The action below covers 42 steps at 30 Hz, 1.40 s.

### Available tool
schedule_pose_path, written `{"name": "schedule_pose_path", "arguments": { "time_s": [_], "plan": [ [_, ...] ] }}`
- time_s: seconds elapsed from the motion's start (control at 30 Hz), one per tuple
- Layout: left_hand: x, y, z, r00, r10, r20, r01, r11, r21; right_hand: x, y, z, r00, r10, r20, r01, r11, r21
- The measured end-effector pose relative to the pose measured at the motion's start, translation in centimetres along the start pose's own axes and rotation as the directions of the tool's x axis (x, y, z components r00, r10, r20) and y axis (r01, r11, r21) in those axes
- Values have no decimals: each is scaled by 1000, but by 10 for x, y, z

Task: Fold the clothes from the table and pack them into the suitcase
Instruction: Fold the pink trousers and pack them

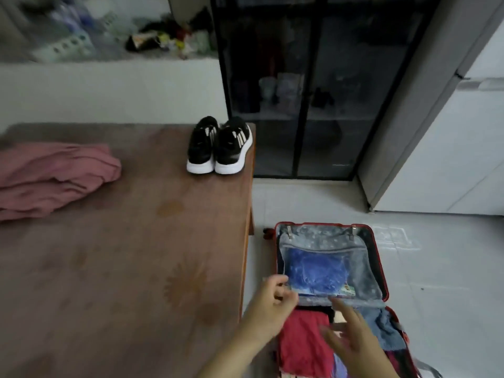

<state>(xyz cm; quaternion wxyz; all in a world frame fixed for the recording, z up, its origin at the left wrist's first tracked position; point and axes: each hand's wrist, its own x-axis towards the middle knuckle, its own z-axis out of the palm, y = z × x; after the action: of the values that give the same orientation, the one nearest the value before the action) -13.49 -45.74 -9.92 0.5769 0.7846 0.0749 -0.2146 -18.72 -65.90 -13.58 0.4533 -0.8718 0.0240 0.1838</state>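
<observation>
A red suitcase (380, 257) lies open on the floor to the right of the table. Its far half has a grey mesh cover over a blue garment (316, 271). The near half holds a folded red garment (302, 342) and a blue towel-like cloth (384, 328). My left hand (272, 304) hovers at the suitcase's left edge, fingers loosely curled and holding nothing. Above the red garment my right hand (351, 336) spreads its fingers, empty. A crumpled pink garment (51, 178) lies at the left of the brown table (131, 268).
A pair of black sneakers with white soles (218, 145) stands at the table's far right corner. A dark glass-door cabinet (302, 85) and a white fridge (450, 132) stand behind the suitcase. A cluttered counter (109, 36) runs along the back. White tile floor lies right of the suitcase.
</observation>
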Motion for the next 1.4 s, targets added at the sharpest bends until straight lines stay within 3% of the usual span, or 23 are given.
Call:
{"name": "schedule_pose_path", "arguments": {
  "time_s": [0.13,0.23,0.43,0.57,0.9,1.07,1.17,1.27,1.4],
  "plan": [
    [-20,-1,-68,978,-8,-208,8,1000,-2,27,-87,6,987,-162,-9,162,987,25],
    [-36,-10,-113,940,-38,-340,25,999,-41,42,-132,25,965,-245,91,247,969,-8],
    [-49,-25,-200,879,-66,-473,11,993,-119,61,-202,77,911,-361,198,382,921,-81],
    [-37,-34,-279,857,-69,-510,11,993,-116,85,-248,116,909,-375,183,396,913,-94],
    [2,-54,-557,771,66,-633,50,985,163,211,-380,263,917,-379,126,398,888,-229],
    [34,-79,-650,693,133,-709,119,948,294,276,-460,310,873,-487,25,465,816,-342],
    [53,-89,-679,682,263,-682,158,858,489,310,-505,324,872,-489,-9,423,763,-489],
    [70,-98,-693,742,322,-588,255,675,692,340,-533,334,884,-466,30,386,695,-606],
    [86,-100,-687,770,356,-529,287,548,786,363,-536,341,900,-417,129,366,561,-742]
  ]
}}
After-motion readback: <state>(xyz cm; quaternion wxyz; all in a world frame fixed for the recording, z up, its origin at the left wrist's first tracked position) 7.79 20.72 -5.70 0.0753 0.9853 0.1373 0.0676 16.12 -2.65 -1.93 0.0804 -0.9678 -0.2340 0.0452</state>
